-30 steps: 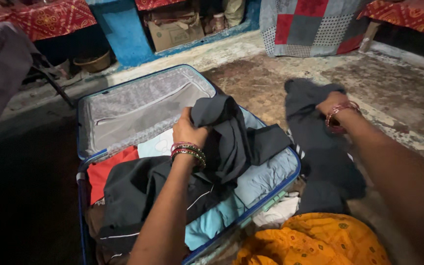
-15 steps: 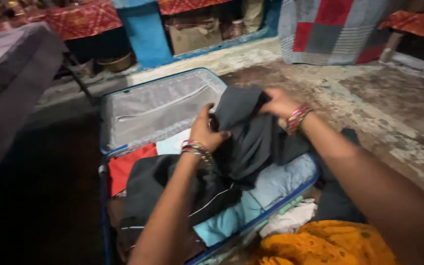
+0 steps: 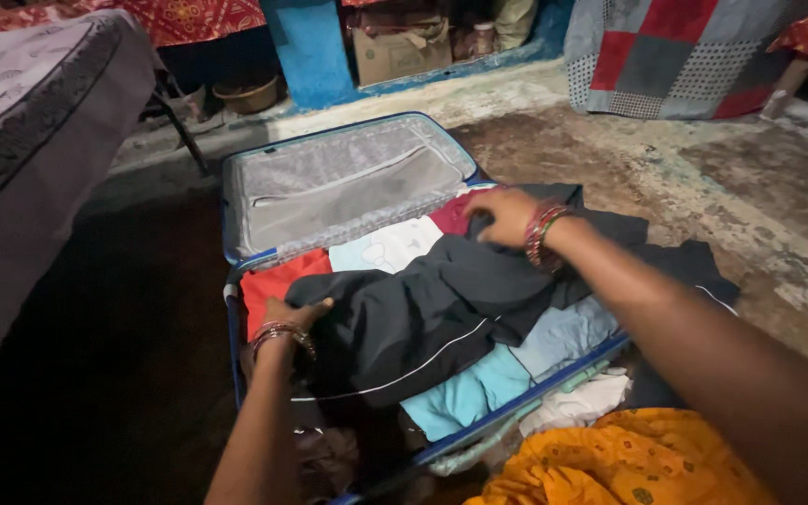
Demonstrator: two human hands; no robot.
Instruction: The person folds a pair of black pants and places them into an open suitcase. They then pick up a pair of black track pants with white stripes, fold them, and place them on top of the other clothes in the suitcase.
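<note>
An open blue suitcase [image 3: 233, 329] lies on the floor, its grey-lined lid [image 3: 343, 182] laid back. Folded clothes fill it: red [image 3: 271, 282], pale blue [image 3: 381, 249], teal [image 3: 465, 393]. A black garment with thin white piping [image 3: 423, 313] is spread across the top. My left hand [image 3: 294, 316] grips the garment's left edge near the red cloth. My right hand [image 3: 505, 216] presses down on the garment's far end, fingers curled into the cloth. Both wrists wear coloured bangles.
A cloth-covered bed or table [image 3: 21, 140] stands at the left. A blue pillar [image 3: 310, 51], a cardboard box [image 3: 401, 51] and a bowl [image 3: 247, 94] are at the back. A patchwork quilt [image 3: 675, 56] hangs at the back right. Orange cloth [image 3: 619, 463] covers my lap.
The bunched black garment has been lowered and spread over the clothes. My left hand moved down to its left edge; my right hand now presses its far end.
</note>
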